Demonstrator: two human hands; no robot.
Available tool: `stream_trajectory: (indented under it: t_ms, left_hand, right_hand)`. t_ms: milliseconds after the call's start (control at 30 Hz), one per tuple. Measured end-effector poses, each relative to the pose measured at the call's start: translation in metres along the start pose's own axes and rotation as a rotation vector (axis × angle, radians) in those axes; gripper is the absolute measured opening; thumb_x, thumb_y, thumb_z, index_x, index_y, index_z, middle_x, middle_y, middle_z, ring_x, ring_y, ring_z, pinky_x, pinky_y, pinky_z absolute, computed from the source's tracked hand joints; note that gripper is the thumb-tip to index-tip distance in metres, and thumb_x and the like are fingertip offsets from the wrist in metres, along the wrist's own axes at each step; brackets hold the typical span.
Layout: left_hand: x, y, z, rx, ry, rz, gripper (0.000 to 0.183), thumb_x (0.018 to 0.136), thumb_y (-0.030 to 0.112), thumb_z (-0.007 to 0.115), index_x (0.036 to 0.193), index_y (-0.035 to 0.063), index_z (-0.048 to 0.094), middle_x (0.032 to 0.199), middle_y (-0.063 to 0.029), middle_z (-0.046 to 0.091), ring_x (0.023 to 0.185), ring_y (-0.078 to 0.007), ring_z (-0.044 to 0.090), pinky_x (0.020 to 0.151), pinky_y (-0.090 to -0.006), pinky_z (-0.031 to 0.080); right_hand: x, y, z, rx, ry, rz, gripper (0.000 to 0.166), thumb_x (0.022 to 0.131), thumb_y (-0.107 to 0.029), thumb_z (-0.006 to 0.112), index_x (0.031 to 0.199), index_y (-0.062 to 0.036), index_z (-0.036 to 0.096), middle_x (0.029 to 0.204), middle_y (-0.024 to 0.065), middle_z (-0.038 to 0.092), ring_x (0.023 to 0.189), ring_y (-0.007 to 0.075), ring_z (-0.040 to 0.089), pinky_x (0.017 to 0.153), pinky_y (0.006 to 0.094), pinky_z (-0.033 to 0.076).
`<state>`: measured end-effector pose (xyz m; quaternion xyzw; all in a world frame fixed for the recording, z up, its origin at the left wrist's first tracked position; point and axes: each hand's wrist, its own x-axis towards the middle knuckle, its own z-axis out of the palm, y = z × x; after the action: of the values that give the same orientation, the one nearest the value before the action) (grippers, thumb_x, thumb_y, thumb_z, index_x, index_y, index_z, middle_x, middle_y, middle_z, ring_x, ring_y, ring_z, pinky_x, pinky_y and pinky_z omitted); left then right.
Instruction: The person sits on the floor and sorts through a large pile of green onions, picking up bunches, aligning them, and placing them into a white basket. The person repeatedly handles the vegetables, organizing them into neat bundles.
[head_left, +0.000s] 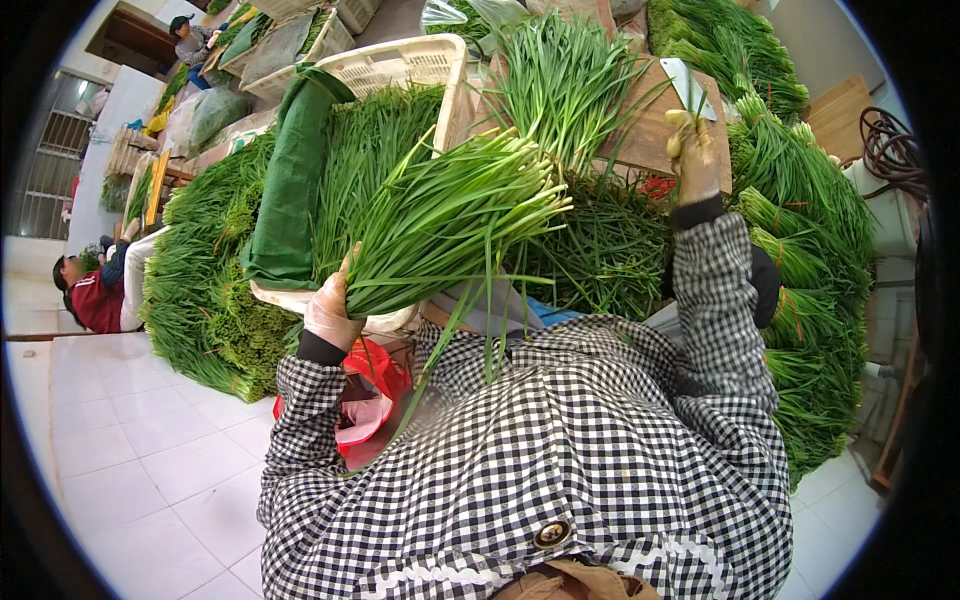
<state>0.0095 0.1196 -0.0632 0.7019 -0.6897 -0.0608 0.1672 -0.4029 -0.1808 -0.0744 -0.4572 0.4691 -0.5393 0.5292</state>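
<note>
My left hand (334, 309), in a thin clear glove, grips a loose bunch of garlic chives (457, 217) by its leafy end. The pale cut ends point up and right. My right hand (691, 150), in a stained glove, is at the wooden board (637, 127); the wide blade of a cleaver (686, 86) shows just beyond its fingers, and the handle is hidden. Another pile of chives (562, 82) lies on the board, left of the cleaver. Beneath the held bunch stands a cream plastic crate (454, 75) of chives with a rolled green cloth (292, 180) along its left side.
Tied chive bundles are heaped at the left (225, 285) and right (802, 285). Loose leaf scraps (600, 247) lie before my lap. A red plastic bag (375, 382) is by my left forearm. Two other people sit at the far left and upper left. Coiled cable (889, 150) is at the right.
</note>
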Motion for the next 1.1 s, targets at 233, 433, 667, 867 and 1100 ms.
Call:
stream_trajectory:
  t_ms: [233, 433, 667, 867, 1100]
  left_hand:
    - [-0.003, 0.003, 0.006, -0.05, 0.007, -0.015, 0.091, 0.071, 0.01, 0.075, 0.149, 0.012, 0.028, 0.104, -0.0163, 0.063, 0.093, -0.0356, 0.064, 0.079, -0.0405, 0.053]
    - [-0.005, 0.009, 0.0, 0.001, -0.03, -0.108, 0.094, 0.071, 0.011, 0.077, 0.151, 0.0162, 0.028, 0.106, -0.0163, 0.063, 0.094, -0.0349, 0.064, 0.078, -0.0409, 0.052]
    - [-0.016, -0.017, 0.028, -0.26, -0.025, -0.136, 0.09, 0.069, 0.002, 0.072, 0.148, 0.0119, 0.031, 0.117, -0.0173, 0.064, 0.106, -0.033, 0.064, 0.089, -0.0369, 0.052]
    - [-0.019, -0.032, 0.038, -0.371, -0.17, -0.131, 0.065, 0.072, 0.0, 0.068, 0.133, 0.002, 0.043, 0.113, -0.0101, 0.066, 0.101, -0.0208, 0.065, 0.089, -0.0306, 0.051]
    - [-0.017, -0.022, 0.032, -0.609, -0.232, -0.414, 0.078, 0.069, -0.001, 0.074, 0.14, 0.0014, 0.039, 0.116, -0.0079, 0.066, 0.102, -0.0142, 0.063, 0.091, -0.0277, 0.049]
  right_hand:
    - [-0.067, 0.019, 0.055, -0.546, -0.644, -0.378, 0.057, 0.069, -0.024, 0.088, 0.115, -0.0031, 0.063, 0.11, 0.0074, 0.056, 0.098, 0.0177, 0.058, 0.084, 0.0275, 0.051]
    - [-0.066, 0.027, 0.087, 0.317, -0.808, 0.318, 0.049, 0.076, -0.001, 0.078, 0.119, 0.0012, 0.055, 0.108, 0.0088, 0.059, 0.096, 0.0166, 0.06, 0.083, 0.0291, 0.053]
    - [-0.04, 0.042, 0.072, -0.288, -0.272, -0.307, 0.017, 0.082, -0.007, 0.074, 0.095, 0.0001, 0.066, 0.089, 0.0075, 0.066, 0.078, 0.0167, 0.062, 0.072, 0.03, 0.052]
    - [0.004, 0.03, -0.002, -0.233, -0.085, -0.174, 0.021, 0.083, -0.01, 0.073, 0.103, -0.0049, 0.068, 0.097, 0.0086, 0.066, 0.086, 0.0215, 0.062, 0.08, 0.0328, 0.052]
    - [-0.039, -0.006, 0.003, -0.731, -0.668, -0.503, 0.029, 0.079, -0.014, 0.075, 0.107, -0.0093, 0.07, 0.133, 0.0214, 0.054, 0.121, 0.0358, 0.052, 0.102, 0.0428, 0.043]
